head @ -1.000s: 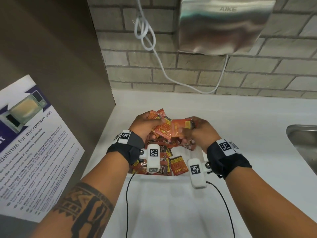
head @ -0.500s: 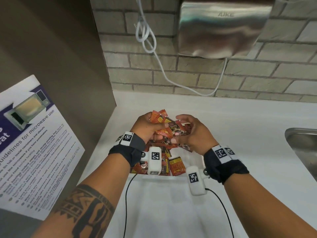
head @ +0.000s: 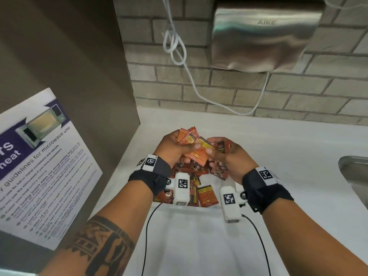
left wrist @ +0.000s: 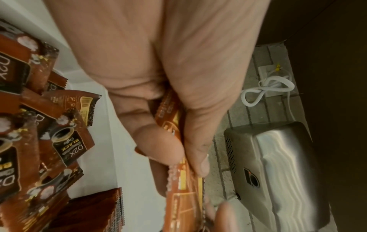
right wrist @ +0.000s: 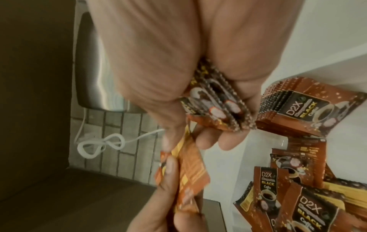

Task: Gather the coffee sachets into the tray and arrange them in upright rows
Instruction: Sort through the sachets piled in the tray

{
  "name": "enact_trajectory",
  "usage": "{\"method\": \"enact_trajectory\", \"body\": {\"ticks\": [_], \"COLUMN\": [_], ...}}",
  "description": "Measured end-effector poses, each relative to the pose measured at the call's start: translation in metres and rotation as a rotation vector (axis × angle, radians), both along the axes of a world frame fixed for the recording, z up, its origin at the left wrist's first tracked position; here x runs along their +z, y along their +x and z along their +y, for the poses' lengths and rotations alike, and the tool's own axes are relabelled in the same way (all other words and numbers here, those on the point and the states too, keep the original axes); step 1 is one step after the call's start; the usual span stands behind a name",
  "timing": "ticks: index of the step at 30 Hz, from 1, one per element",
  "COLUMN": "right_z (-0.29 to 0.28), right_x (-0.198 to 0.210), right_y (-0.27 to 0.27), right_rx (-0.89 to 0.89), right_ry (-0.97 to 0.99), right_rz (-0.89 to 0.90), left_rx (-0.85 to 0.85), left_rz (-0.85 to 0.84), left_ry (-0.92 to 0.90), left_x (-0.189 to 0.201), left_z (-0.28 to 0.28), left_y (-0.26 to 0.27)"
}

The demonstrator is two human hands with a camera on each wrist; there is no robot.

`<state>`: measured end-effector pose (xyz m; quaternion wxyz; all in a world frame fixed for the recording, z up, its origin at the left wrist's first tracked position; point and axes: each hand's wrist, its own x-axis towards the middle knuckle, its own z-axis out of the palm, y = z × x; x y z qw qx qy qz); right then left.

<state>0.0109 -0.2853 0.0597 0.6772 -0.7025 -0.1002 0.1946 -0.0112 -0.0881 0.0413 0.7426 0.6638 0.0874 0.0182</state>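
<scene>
Over the white tray (head: 196,211) my left hand (head: 187,148) grips a fanned stack of orange coffee sachets (head: 191,144). In the left wrist view the thumb and fingers (left wrist: 198,157) pinch that stack (left wrist: 182,185). My right hand (head: 217,153) holds several brown sachets (right wrist: 214,106) in its palm, and its fingertips touch the left hand's stack (right wrist: 190,169). Loose sachets (head: 206,195) lie jumbled in the tray below. A tight row of sachets (right wrist: 298,109) stands upright against the tray wall.
A steel hand dryer (head: 264,34) hangs on the brick wall, and its white cable (head: 175,46) loops down. A brown panel with a microwave poster (head: 39,166) borders the white counter (head: 288,156) on the left. A sink (head: 356,172) lies at the right.
My right hand has closed in on the left hand's stack and now touches it with its fingertips. Both hands stay above the tray.
</scene>
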Motion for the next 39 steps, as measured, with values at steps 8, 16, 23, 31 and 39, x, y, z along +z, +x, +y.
{"method": "enact_trajectory", "body": {"ticks": [8,16,23,31,39], "right_z": [0.004,0.003,0.001,-0.003,0.007], "right_x": [-0.002,-0.023,-0.016,-0.013,-0.008], "right_y": [0.006,0.008,0.007,0.013,0.007], "right_rx": [-0.266,-0.174,-0.082,0.027,-0.021], "right_ry": [-0.110,-0.219,0.104,0.148,-0.072], "right_rz": [-0.422,-0.423,0.103,0.112,-0.129], "left_rx": [0.013,0.027,0.067,-0.055,-0.063], "left_rz": [0.165,0.066,0.018,0.052,0.069], "left_ry": [-0.124,-0.035,-0.013,0.022,-0.008], "left_x": [0.000,0.004,0.006,0.013,0.006], "left_z": [-0.004,-0.007,-0.012,-0.018,-0.025], "left_y": [0.001,0.005,0.006,0.006,0.003]}}
